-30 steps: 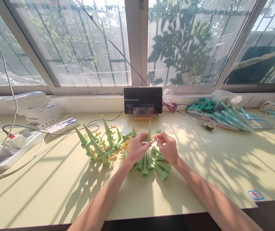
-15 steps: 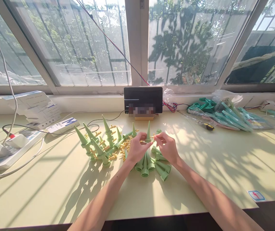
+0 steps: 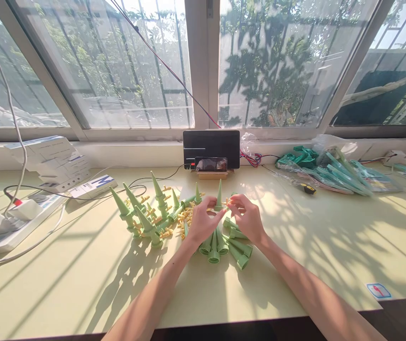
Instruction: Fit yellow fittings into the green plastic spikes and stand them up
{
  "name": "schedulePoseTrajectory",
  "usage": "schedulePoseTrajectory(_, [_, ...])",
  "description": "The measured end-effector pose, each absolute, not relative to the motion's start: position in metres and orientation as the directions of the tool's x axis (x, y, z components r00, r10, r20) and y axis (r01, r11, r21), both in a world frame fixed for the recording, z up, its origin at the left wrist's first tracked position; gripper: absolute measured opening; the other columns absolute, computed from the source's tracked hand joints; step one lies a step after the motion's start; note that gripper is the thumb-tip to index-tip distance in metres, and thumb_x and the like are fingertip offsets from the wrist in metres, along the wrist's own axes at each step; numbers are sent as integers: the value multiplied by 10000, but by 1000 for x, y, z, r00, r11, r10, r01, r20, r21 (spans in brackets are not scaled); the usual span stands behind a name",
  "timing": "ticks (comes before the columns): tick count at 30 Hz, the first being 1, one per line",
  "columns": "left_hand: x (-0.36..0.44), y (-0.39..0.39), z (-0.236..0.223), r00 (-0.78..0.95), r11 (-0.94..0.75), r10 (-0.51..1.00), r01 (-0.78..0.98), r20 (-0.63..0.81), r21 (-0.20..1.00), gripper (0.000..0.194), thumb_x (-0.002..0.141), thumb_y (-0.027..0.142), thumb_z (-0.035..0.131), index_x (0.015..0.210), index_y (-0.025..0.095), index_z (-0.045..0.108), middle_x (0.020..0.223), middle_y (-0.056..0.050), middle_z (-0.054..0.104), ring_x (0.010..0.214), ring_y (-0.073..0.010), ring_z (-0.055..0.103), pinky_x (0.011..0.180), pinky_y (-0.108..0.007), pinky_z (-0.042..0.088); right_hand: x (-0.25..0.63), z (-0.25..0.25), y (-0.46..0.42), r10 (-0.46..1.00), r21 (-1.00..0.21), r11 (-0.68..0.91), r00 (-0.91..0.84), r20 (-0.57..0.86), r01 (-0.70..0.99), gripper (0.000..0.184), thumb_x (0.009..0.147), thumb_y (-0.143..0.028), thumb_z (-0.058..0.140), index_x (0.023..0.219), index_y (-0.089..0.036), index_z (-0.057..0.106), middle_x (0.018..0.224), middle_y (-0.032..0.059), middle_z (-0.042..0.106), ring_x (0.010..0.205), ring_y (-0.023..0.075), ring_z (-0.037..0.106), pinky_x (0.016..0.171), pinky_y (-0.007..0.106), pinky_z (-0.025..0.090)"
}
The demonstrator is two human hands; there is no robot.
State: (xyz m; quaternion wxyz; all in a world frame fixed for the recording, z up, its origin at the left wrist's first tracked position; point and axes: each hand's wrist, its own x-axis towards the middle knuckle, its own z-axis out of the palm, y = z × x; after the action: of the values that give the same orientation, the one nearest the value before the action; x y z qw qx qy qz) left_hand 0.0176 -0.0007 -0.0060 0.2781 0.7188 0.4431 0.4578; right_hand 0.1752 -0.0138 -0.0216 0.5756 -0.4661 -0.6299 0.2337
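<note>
Green spike (image 3: 219,193), upright, gripped by curled fingers of left hand (image 3: 204,221). Pinched in fingertips of right hand (image 3: 248,217): small yellow piece (image 3: 227,201), just beside the spike. On table (image 3: 323,255), below both hands: loose spikes (image 3: 213,256), lying down. Near left hand: pile of yellow pieces (image 3: 183,219).

On the small white box (image 3: 93,186) at my left, I can read a large blue M; its finer print is too small. The sticker (image 3: 378,291) on the desk (image 3: 316,274), near right, carries a red mark inside a blue outline, illegible to me.
</note>
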Motion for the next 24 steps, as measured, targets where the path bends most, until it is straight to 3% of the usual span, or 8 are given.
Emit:
schedulePoseTrajectory(7, [15,4,-11,180,-413,910,323,374,851,281,813,338,634,1055,204,588,981,-70,662,926,-191,654,765,-332,589,177,-20,-12,878,-846,430,72,473,316,202,878,-382,561,926,-193,616,864,65,681,670,166,631,559,272,511])
schedulePoseTrajectory(16, [15,4,-9,167,-398,917,371,362,839,290,789,293,653,1060,192,644,1069,-80,680,932,-202,662,794,-355,591,178,-17,-12,913,-881,393,1,408,262,271,868,-443,557,816,-187,628,689,30,624,537,145,565,467,259,468])
schedulePoseTrajectory(24, [15,5,-16,217,-504,863,363,455,783,258,822,262,611,1071,209,653,1062,-49,662,901,-172,654,787,-330,601,180,-20,-10,924,-897,376,-21,382,232,283,854,-446,564,747,-186,591,605,-4,583,474,118,508,469,252,438])
